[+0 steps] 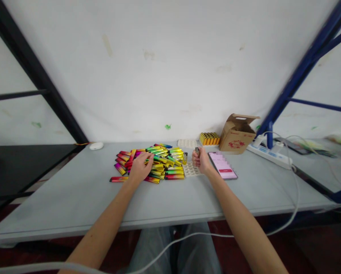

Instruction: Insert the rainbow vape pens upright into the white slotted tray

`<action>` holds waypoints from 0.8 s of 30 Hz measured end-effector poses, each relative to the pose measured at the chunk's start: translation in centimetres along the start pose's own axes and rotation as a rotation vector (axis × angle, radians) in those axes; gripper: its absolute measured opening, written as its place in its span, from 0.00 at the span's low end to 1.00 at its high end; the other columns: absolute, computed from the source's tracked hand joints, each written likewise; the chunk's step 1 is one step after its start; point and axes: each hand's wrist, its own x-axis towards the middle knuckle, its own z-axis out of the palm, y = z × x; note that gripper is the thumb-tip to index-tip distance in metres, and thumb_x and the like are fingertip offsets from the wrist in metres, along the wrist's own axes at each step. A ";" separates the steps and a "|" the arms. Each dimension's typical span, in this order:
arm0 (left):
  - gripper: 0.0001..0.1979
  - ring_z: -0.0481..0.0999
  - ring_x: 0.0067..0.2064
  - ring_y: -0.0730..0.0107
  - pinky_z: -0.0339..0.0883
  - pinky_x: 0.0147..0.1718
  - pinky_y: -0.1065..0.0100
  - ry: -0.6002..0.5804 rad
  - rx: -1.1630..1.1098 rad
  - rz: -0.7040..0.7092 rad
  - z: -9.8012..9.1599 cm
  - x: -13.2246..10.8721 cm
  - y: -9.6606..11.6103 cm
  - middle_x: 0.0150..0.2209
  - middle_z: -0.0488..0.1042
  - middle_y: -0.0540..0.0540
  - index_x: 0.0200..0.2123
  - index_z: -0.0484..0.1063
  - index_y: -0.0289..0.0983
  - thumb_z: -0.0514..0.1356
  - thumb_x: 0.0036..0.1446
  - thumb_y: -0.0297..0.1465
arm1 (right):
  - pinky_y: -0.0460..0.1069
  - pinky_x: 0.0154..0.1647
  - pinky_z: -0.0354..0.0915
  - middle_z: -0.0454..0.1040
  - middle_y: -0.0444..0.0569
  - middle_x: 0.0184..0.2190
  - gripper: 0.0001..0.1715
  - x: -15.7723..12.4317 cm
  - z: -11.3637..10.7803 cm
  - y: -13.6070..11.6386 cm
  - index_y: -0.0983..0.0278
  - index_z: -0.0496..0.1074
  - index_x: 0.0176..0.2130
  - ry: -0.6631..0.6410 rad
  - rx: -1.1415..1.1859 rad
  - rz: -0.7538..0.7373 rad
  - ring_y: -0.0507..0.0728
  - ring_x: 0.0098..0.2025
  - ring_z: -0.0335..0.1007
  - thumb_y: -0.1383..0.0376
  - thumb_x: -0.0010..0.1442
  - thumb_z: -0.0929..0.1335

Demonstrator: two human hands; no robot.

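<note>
My left hand [141, 166] rests over a pile of shiny lighters [173, 161] coloured red, yellow, green and purple. Its fingers are drawn together, and what they hold, if anything, is hidden. My right hand [202, 161] is closed round a lighter [197, 150] held upright, its metal top showing above the fist. Just under that hand lies a white tray with round holes [189, 169]. One yellow lighter [185, 157] stands upright at the tray's left back corner, between the pile and my right hand.
Behind are another white holed tray [186, 143], a block of upright yellow lighters [209, 139] and an open cardboard box [236, 135]. A lit phone [223, 166] lies to the right, near a power strip [270, 154] with cables. A white case [96, 145] sits far left.
</note>
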 end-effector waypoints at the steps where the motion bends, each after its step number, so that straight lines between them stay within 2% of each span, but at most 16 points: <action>1: 0.15 0.76 0.45 0.61 0.67 0.50 0.59 0.006 0.007 -0.009 0.0 0.0 0.0 0.40 0.78 0.41 0.38 0.74 0.36 0.50 0.64 0.37 | 0.43 0.13 0.34 0.41 0.34 0.12 0.23 -0.1 0.3 0.1 0.60 0.49 0.20 -0.006 -0.012 0.013 0.46 0.13 0.30 0.52 0.61 0.54; 6: 0.15 0.76 0.45 0.62 0.67 0.51 0.58 -0.017 0.010 -0.025 -0.1 -0.1 0.2 0.40 0.79 0.42 0.38 0.74 0.37 0.50 0.63 0.36 | 0.43 0.13 0.33 0.41 0.34 0.12 0.22 -0.3 1.0 0.4 0.60 0.49 0.20 -0.035 -0.018 0.043 0.47 0.13 0.30 0.53 0.61 0.53; 9: 0.15 0.76 0.45 0.61 0.68 0.50 0.58 -0.038 0.013 -0.019 -0.2 -0.2 0.3 0.40 0.79 0.42 0.38 0.74 0.36 0.50 0.64 0.36 | 0.43 0.13 0.34 0.40 0.34 0.12 0.24 -0.2 0.7 0.4 0.60 0.49 0.20 -0.058 0.002 0.040 0.46 0.13 0.30 0.50 0.60 0.54; 11: 0.16 0.76 0.44 0.61 0.68 0.49 0.59 -0.039 0.018 -0.019 -0.2 -0.2 0.4 0.40 0.79 0.42 0.38 0.74 0.36 0.49 0.64 0.36 | 0.43 0.13 0.35 0.40 0.34 0.13 0.26 0.0 0.3 0.4 0.60 0.50 0.20 -0.039 -0.006 -0.005 0.47 0.13 0.31 0.46 0.60 0.55; 13: 0.16 0.76 0.44 0.62 0.68 0.49 0.60 -0.036 0.020 -0.026 -0.2 -0.2 0.4 0.39 0.79 0.42 0.38 0.74 0.37 0.49 0.64 0.37 | 0.44 0.14 0.38 0.43 0.35 0.13 0.27 0.1 -0.2 0.2 0.59 0.52 0.20 0.015 -0.070 -0.126 0.47 0.14 0.34 0.43 0.59 0.56; 15: 0.16 0.76 0.45 0.62 0.68 0.50 0.61 -0.037 0.020 -0.034 -0.2 -0.2 0.4 0.39 0.78 0.43 0.38 0.74 0.37 0.48 0.64 0.37 | 0.44 0.17 0.43 0.50 0.37 0.15 0.27 0.1 -0.9 0.1 0.60 0.56 0.21 0.068 -0.248 -0.321 0.48 0.17 0.43 0.43 0.58 0.58; 18: 0.16 0.76 0.45 0.62 0.67 0.50 0.61 -0.056 0.016 -0.026 -0.2 -0.2 0.5 0.40 0.78 0.42 0.39 0.73 0.37 0.49 0.65 0.38 | 0.45 0.24 0.50 0.60 0.41 0.21 0.20 -0.3 -2.0 0.0 0.62 0.62 0.24 0.081 -0.709 -0.570 0.50 0.25 0.54 0.50 0.52 0.68; 21: 0.14 0.74 0.47 0.61 0.66 0.52 0.58 -0.086 0.031 0.051 -0.4 -0.3 0.8 0.42 0.76 0.42 0.41 0.73 0.36 0.51 0.63 0.37 | 0.46 0.28 0.50 0.63 0.41 0.24 0.17 -0.5 -2.9 0.3 0.63 0.64 0.25 0.005 -1.078 -0.572 0.51 0.27 0.55 0.57 0.46 0.72; 24: 0.12 0.72 0.48 0.59 0.64 0.53 0.55 -0.104 0.067 0.151 -0.7 -0.3 1.7 0.43 0.75 0.41 0.42 0.72 0.36 0.54 0.61 0.36 | 0.46 0.29 0.50 0.63 0.40 0.23 0.15 -0.4 -3.1 0.8 0.63 0.63 0.25 -0.074 -1.244 -0.525 0.50 0.27 0.55 0.58 0.47 0.72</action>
